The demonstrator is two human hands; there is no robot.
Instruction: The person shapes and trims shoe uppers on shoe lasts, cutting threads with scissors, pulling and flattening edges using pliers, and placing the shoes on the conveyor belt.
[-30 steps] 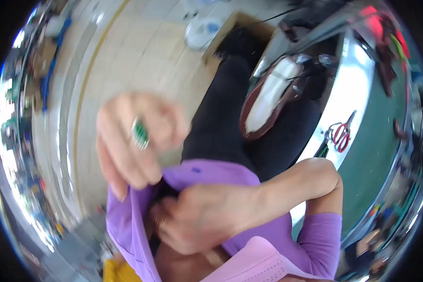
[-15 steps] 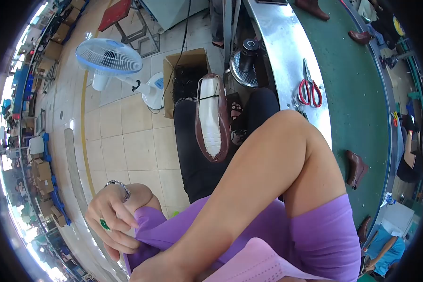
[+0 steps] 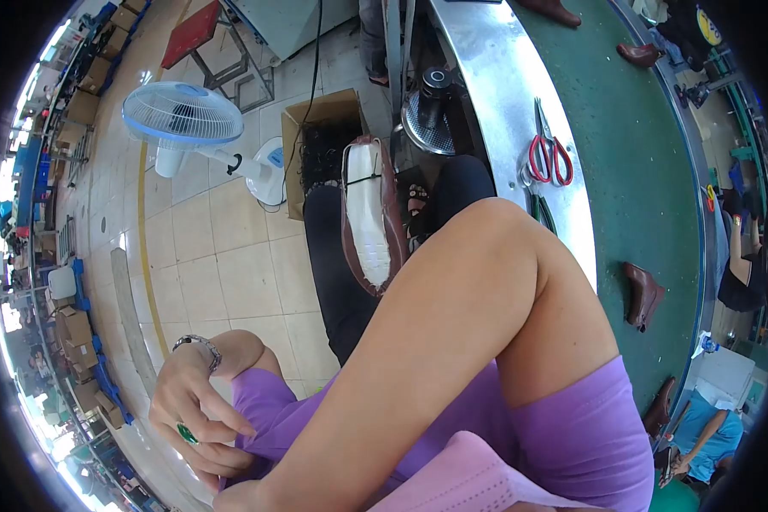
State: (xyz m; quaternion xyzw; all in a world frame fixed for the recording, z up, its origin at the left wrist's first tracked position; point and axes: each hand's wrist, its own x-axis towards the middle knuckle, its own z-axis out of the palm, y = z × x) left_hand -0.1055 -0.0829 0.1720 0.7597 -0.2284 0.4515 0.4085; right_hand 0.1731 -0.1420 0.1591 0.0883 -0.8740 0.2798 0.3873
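Note:
My left hand [image 3: 198,420], with a bracelet and a green ring, has its fingers closed on a fold of the purple shirt [image 3: 269,418]. My bare right forearm [image 3: 401,367] crosses in front of my body to the lower left. At the bottom edge, beside the left hand, only a little of my right hand [image 3: 243,497] shows; its fingers are hidden. On my lap lies a brown leather shoe [image 3: 389,218], its white underside [image 3: 367,213] facing up and a dark cord across it. Neither hand touches the shoe.
To the right runs a metal worktop [image 3: 503,60] with red-handled scissors [image 3: 544,154] on it. Past it, brown boots [image 3: 642,296] stand on a green surface [image 3: 610,196]. Ahead are a cardboard box [image 3: 294,162], a fan [image 3: 183,115] and a red stool [image 3: 192,32]. A person in blue [image 3: 712,435] sits far right.
The view has shifted slightly, so the shoe and worktop appear further left. My right forearm has moved a little left, covering more of the shoe's lower end. My left hand still grips the shirt.

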